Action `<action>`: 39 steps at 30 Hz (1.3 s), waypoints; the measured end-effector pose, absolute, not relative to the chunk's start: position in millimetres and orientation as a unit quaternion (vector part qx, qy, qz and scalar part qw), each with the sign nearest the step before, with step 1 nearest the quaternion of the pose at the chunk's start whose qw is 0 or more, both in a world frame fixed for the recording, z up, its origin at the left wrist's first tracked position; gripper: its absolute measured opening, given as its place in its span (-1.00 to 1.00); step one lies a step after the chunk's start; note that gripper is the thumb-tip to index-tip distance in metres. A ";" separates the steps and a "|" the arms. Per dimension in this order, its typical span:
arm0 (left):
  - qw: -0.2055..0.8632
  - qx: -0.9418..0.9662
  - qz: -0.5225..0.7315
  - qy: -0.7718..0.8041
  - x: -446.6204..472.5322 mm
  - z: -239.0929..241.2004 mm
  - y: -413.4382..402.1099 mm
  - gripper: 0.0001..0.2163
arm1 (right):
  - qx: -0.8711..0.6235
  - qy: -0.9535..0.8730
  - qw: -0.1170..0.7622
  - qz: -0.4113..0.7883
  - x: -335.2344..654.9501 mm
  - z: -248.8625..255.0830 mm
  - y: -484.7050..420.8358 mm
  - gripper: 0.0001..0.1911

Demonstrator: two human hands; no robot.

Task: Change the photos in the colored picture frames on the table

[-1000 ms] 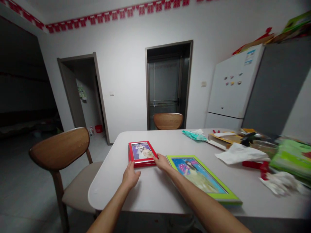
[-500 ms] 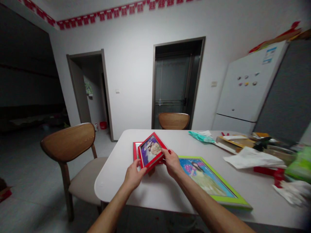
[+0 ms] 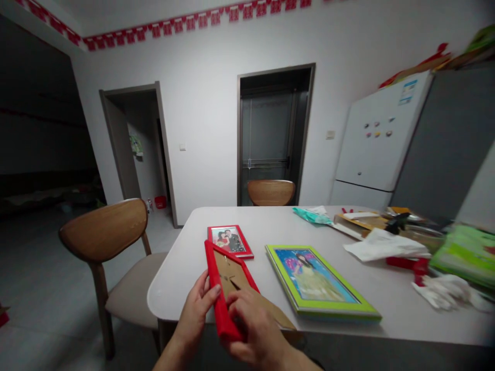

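Presently, left fingers [image 3: 210, 296] and right fingers [image 3: 240, 301] grasp the red frame [image 3: 227, 269] tilted between them.

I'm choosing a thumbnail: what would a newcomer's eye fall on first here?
Likely the red rectangular photo frame, brown back showing, held in the left hand with the right hand against it, by the near edge of the white rounded table. Then the lime green rectangular photo frame, lying face up to the right. Another red rectangular frame lies face up beyond the held one.
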State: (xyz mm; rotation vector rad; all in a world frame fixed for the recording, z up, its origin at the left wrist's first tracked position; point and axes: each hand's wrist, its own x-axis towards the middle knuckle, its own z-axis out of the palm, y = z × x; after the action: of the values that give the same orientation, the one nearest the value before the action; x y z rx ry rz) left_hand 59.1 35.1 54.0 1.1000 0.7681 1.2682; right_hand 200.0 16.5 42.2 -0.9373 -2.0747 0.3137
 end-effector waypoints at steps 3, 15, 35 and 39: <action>0.552 0.502 0.539 0.390 44.3 30.4 42.1 -0.38 | -0.393 -0.855 0.324 0.097 187.4 15.2 22.1 -0.70; 0.250 0.653 0.344 0.626 34.2 0.0 48.5 -0.43 | -0.381 -0.871 0.278 0.136 191.0 24.8 18.5 -0.83; 0.231 0.676 0.333 0.616 47.4 -2.5 42.1 -0.42 | -0.577 -0.792 0.189 0.070 256.5 22.7 87.9 -0.80; 0.237 0.676 0.360 0.598 45.0 -5.3 42.6 -0.45 | -0.595 -0.780 0.181 0.069 249.4 20.4 92.1 -0.76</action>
State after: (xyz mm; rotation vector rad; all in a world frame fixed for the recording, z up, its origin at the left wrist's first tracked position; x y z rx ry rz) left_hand 45.0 42.6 -5.3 1.8526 1.6398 0.9877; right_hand 249.4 92.1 20.4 -1.6795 -2.2036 0.1958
